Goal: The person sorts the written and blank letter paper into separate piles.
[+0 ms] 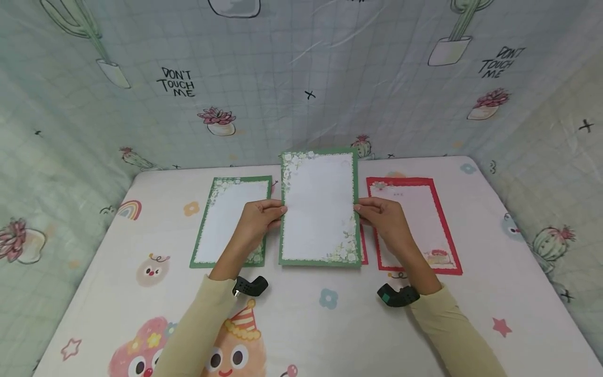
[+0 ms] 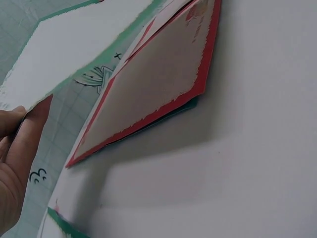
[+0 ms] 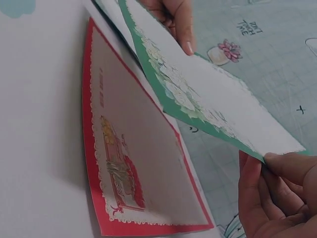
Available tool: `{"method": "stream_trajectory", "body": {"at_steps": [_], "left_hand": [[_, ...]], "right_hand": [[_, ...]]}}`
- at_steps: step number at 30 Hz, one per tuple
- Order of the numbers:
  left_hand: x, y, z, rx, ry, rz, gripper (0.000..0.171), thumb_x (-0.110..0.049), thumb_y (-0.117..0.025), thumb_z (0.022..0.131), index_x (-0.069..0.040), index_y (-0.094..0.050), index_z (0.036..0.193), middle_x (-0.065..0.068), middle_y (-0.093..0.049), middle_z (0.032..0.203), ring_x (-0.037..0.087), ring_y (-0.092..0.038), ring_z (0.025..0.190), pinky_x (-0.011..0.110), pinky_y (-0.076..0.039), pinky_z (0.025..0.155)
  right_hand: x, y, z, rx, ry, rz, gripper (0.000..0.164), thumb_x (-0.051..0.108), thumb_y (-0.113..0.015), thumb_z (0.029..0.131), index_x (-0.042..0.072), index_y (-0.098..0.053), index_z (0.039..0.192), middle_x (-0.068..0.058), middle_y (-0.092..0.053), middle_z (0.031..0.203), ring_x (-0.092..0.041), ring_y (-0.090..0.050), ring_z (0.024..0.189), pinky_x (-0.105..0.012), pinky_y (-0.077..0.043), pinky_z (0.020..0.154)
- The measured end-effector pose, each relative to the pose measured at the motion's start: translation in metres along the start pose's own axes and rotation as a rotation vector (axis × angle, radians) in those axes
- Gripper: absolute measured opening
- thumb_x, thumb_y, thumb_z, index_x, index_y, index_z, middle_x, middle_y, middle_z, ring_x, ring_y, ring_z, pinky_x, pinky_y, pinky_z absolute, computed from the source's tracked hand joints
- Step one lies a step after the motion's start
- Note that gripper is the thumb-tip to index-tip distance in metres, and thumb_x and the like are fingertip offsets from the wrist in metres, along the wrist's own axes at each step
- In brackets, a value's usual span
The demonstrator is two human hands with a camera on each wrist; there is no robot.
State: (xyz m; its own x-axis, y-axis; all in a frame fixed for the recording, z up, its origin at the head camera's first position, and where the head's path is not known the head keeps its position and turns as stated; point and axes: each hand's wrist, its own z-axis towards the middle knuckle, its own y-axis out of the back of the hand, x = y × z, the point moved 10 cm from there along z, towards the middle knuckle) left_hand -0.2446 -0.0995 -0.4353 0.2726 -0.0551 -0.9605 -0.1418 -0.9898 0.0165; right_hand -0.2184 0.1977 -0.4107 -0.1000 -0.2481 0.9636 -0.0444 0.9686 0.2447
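Note:
Both hands hold up a green-bordered sheet of floral paper (image 1: 319, 209) over the middle of the table. My left hand (image 1: 256, 221) pinches its left edge; my right hand (image 1: 385, 217) pinches its right edge. Under it lies a red-bordered sheet (image 3: 143, 144), mostly hidden in the head view, with a green edge (image 2: 173, 111) showing beneath it in the left wrist view. A second green-bordered sheet (image 1: 227, 214) lies on the left, partly behind my left hand. On the right lies another red-bordered sheet (image 1: 420, 214), partly covered by my right hand.
The white tabletop (image 1: 301, 335) carries printed cartoon figures. A patterned cloth (image 1: 264, 68) hangs behind the table's far edge and along both sides. Black wrist devices sit on the left wrist (image 1: 252, 286) and right wrist (image 1: 398, 296).

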Motion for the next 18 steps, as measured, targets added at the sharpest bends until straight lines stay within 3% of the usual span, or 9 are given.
{"method": "stream_trajectory", "body": {"at_steps": [13, 18], "left_hand": [[0.004, 0.008, -0.004, -0.012, 0.008, 0.004, 0.037, -0.01, -0.066, 0.1, 0.008, -0.061, 0.132, 0.014, -0.07, 0.121, 0.007, -0.068, 0.094, 0.021, -0.06, 0.081], [0.005, 0.011, -0.005, -0.006, -0.006, 0.007, 0.038, -0.01, -0.065, 0.1, 0.009, -0.06, 0.133, 0.019, -0.068, 0.125, 0.008, -0.068, 0.097, 0.021, -0.06, 0.083]], "right_hand": [[0.002, -0.009, 0.003, 0.038, 0.004, 0.046, 0.043, 0.03, -0.071, 0.098, 0.001, -0.066, 0.13, -0.013, -0.072, 0.123, -0.017, -0.072, 0.105, -0.025, -0.058, 0.088], [-0.001, -0.012, 0.003, 0.029, -0.023, 0.038, 0.044, 0.033, -0.072, 0.097, 0.004, -0.068, 0.129, -0.011, -0.073, 0.12, -0.017, -0.073, 0.101, -0.03, -0.059, 0.091]]}}
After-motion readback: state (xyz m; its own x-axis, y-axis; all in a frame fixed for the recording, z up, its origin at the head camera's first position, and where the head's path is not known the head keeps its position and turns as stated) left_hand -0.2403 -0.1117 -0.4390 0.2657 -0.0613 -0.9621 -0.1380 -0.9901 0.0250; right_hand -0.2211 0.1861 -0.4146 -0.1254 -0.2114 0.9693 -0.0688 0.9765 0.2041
